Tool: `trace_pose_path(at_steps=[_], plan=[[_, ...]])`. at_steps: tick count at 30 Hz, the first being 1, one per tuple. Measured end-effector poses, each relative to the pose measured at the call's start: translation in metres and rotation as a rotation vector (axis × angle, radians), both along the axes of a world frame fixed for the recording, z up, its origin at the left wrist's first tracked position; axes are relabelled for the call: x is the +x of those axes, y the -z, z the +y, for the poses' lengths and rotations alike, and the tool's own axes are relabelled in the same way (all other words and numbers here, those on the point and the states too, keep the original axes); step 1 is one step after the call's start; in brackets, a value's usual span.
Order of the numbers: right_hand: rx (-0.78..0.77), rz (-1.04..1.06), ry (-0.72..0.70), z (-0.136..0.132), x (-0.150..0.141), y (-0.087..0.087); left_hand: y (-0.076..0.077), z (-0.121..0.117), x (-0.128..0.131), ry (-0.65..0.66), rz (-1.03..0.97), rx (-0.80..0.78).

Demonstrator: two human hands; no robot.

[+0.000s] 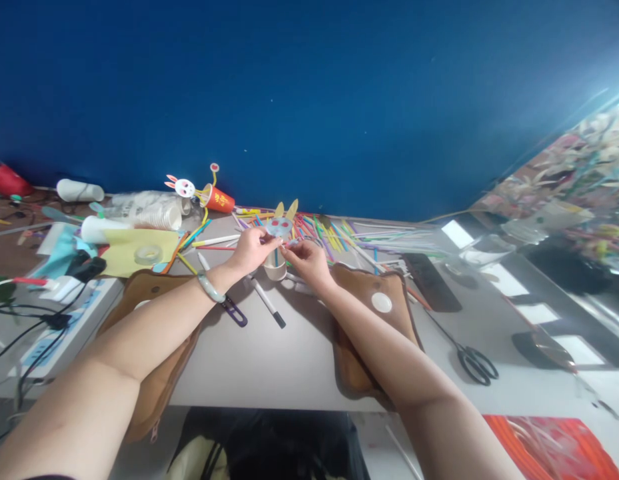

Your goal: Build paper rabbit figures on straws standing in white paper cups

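Note:
A pale grey-blue paper rabbit face [279, 228] with yellow ears and reddish eyes stands above a small paper cup [276, 271]. My left hand [252, 251] is closed on the face's lower left edge. My right hand [308, 261] has its fingertips pinched together just under the face's lower right side; whatever they grip is too small to make out. A blue stem shows between the face and the cup. Below the hands, a white marker with a dark cap [269, 304] and a purple-handled cutter [234, 311] lie on the table.
Two brown padded pouches [362, 360] lie under my forearms. Colourful sticks [334, 233] spread along the blue wall. A red cup with a rabbit figure [220, 199] lies behind, at left. Black scissors [476, 365] lie right; a power strip [69, 327] with cables is left.

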State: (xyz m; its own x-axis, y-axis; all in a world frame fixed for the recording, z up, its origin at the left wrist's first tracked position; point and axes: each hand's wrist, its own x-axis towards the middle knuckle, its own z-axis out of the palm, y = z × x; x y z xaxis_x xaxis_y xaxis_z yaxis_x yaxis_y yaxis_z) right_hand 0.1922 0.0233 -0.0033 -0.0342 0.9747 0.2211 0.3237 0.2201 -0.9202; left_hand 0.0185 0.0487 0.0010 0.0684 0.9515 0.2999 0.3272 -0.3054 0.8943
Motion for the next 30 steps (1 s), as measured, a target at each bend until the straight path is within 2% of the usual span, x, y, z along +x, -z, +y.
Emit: trace_pose_path(at_steps=[4, 8, 18, 30], plan=[[-0.014, 0.000, 0.033, -0.002, -0.002, 0.000, 0.003, 0.003, 0.000, 0.040, 0.002, 0.019], [-0.021, -0.010, 0.050, -0.005, -0.002, -0.001, 0.003, 0.004, -0.002, 0.023, 0.030, 0.058], [-0.017, -0.046, 0.110, -0.006, -0.006, 0.002, -0.007, -0.001, -0.004, 0.007, -0.025, -0.046], [-0.020, -0.020, 0.132, -0.005, -0.009, 0.007, -0.004, 0.000, -0.002, 0.052, -0.190, -0.080]])
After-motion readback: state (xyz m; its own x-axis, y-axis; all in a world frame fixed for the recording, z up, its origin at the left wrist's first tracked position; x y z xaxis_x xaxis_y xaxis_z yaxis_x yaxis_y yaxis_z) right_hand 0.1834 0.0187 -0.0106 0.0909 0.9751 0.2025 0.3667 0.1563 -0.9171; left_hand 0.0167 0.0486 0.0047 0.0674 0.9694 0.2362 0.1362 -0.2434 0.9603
